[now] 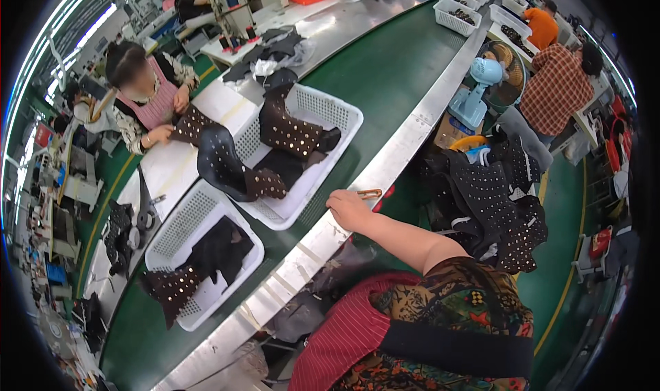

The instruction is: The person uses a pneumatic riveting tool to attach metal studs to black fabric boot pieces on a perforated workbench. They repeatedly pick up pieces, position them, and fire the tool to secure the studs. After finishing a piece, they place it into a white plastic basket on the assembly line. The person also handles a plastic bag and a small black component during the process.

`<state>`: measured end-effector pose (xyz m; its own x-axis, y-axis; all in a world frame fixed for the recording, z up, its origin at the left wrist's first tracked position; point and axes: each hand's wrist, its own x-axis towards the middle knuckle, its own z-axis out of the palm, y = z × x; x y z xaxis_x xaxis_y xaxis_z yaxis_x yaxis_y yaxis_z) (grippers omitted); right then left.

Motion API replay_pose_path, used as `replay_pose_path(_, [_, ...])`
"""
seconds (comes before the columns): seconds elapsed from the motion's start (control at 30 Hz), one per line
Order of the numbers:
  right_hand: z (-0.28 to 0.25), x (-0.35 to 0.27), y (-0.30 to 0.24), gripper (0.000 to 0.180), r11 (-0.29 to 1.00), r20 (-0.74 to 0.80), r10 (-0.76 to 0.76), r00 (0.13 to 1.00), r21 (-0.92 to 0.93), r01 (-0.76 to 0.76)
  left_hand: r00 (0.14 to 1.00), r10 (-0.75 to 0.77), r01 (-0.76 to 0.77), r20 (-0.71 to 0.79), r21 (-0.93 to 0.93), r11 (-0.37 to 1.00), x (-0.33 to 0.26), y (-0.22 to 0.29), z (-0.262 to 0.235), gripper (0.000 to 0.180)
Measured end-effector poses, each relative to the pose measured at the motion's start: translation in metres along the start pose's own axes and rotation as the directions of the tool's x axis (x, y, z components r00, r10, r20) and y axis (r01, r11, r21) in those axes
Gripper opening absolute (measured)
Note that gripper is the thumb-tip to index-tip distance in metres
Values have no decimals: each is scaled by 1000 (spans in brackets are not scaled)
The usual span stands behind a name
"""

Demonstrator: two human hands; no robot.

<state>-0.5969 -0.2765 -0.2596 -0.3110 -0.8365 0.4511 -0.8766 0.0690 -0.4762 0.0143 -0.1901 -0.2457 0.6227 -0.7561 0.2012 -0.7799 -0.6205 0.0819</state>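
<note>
My right hand [349, 211] rests on the metal edge [405, 133] of the conveyor, its fingers curled closed. A small orange loop-shaped tool [370, 193] sticks out from it; its kind is too small to tell. My left hand is out of view. Ahead on the green belt stands a white perforated basket [337, 116] with dark brown gold-studded boot uppers [285, 126] in it. A black boot-shaped piece [223, 160] hangs over its left side. A second white basket [161, 243] nearer holds another studded upper [179, 284] and black fabric.
Across the belt a person in a pink apron [158, 92] holds a studded piece [191, 125]. To my right hang several studded dark pieces [481, 185], beside a blue fan [474, 92]. More white baskets [457, 16] stand farther along the line, near a person in a checked shirt [560, 85].
</note>
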Motion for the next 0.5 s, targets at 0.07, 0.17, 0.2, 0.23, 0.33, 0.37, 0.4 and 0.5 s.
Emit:
replay_pose_path(0.07, [6, -2, 6, 9, 995, 98, -15, 995, -95, 25, 991, -89, 94, 100, -39, 995, 1, -10, -8, 45])
replay_pose_path(0.17, [-2, -6, 6, 15, 976, 135, 82, 987, -211, -52, 945, -183, 223, 271, -124, 967, 17, -26, -28, 51])
replay_pose_path(0.2, [5, -4, 7, 14, 984, 163, 49, 985, -179, -19, 929, -240, 281, 281, -118, 952, 9, -41, -40, 53])
replay_pose_path(0.23, [3, -8, 9, 12, 991, 120, 17, 993, -136, -1, 923, -257, 296, 286, -105, 949, 10, -50, -51, 55])
replay_pose_path(0.33, [5, -9, 3, 11, 991, 5, -100, 995, -94, 100, 929, -291, 309, 230, -47, 950, 2, -87, -31, 55])
replay_pose_path(0.37, [3, -9, 3, 11, 989, 8, -105, 994, -104, 105, 919, -297, 326, 261, -77, 942, 1, -90, -27, 54])
replay_pose_path(0.4, [3, -10, 4, 11, 991, 14, -105, 994, -86, 106, 923, -278, 306, 265, -70, 949, 3, -95, -27, 54])
replay_pose_path(0.5, [2, -15, 9, 13, 993, 14, -100, 995, -53, 101, 943, -220, 256, 249, -125, 959, 4, -93, -25, 51])
